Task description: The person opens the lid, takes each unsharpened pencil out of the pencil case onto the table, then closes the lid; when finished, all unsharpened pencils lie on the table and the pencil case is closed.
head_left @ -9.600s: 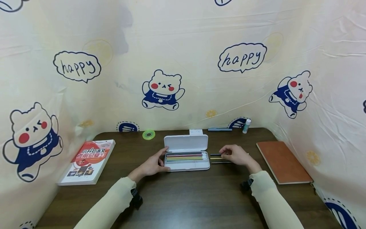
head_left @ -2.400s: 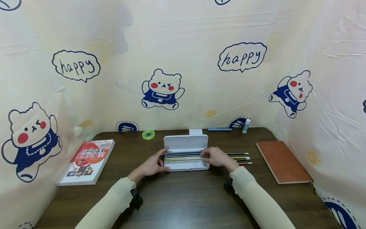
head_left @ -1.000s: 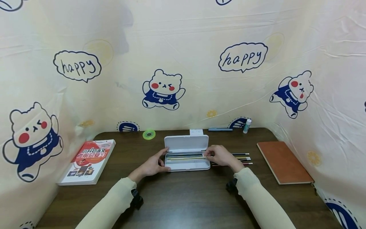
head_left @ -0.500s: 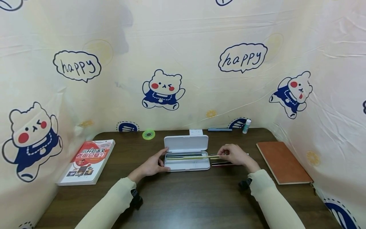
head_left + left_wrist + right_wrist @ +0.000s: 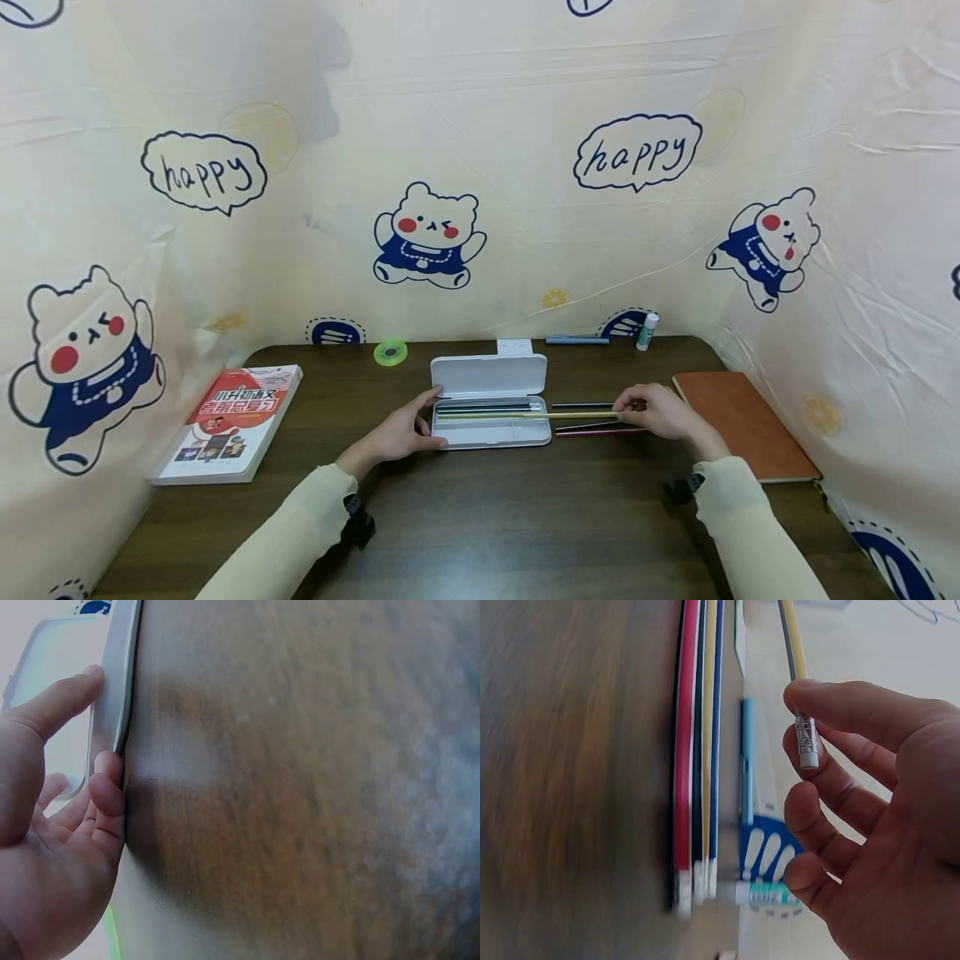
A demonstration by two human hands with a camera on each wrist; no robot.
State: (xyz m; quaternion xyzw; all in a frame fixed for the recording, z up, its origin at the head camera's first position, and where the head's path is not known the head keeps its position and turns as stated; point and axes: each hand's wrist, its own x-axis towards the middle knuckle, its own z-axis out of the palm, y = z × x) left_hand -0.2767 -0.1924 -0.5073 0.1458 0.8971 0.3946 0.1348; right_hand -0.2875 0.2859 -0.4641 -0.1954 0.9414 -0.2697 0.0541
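Right hand (image 5: 663,412) pinches a yellow pencil (image 5: 570,414) by its eraser end, lifted, its far end over the open white pencil case (image 5: 491,412). Left hand (image 5: 401,432) grips the case's left edge, thumb and fingers curled on it. Three pencils (image 5: 696,750) lie on the table (image 5: 487,517) just right of the case.

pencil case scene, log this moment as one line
left hand: holds case | right hand: pinches yellow pencil by eraser end | pencils on table beside case
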